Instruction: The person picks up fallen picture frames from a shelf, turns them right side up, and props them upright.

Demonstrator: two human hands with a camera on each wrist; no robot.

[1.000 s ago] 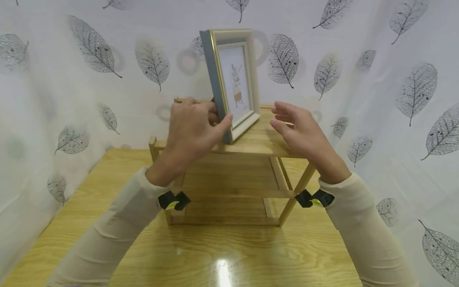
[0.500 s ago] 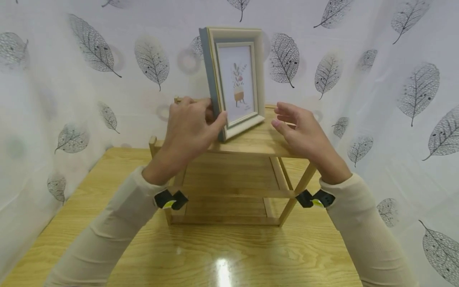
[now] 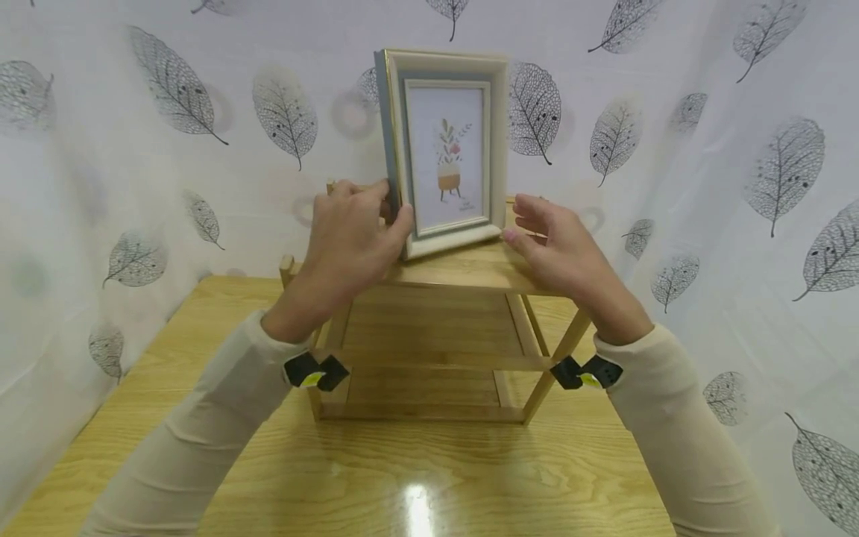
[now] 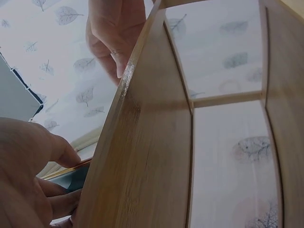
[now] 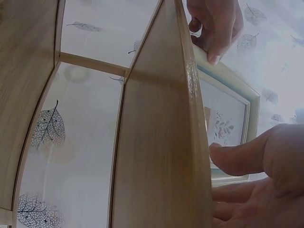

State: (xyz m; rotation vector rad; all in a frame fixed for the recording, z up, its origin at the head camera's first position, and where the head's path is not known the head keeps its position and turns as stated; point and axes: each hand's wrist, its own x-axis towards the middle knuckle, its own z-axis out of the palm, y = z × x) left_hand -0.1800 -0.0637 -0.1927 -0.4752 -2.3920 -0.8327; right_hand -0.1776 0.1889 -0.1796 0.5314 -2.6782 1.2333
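Observation:
A picture frame (image 3: 448, 156), cream in front with blue-grey sides, stands on the top shelf of a wooden rack (image 3: 463, 277), slightly angled. Its print shows a potted plant. My left hand (image 3: 352, 239) holds the frame's lower left edge, thumb in front and fingers at the side and behind. At the lower right corner is my right hand (image 3: 560, 242), fingers loosely bent, the thumb tip by the corner; whether it touches is unclear. In the right wrist view, the right hand (image 5: 270, 175) lies beside the frame (image 5: 232, 114), partly hidden by the shelf.
Below the top, the rack has two lower shelves (image 3: 429, 328). It stands on a wood-grain table (image 3: 376, 477). A white curtain (image 3: 235, 246) with leaf prints hangs behind and at both sides.
The frame has turned to face me more, its right side swinging rightward to near my right hand. My left hand has shifted slightly left with it. My right hand has hardly moved.

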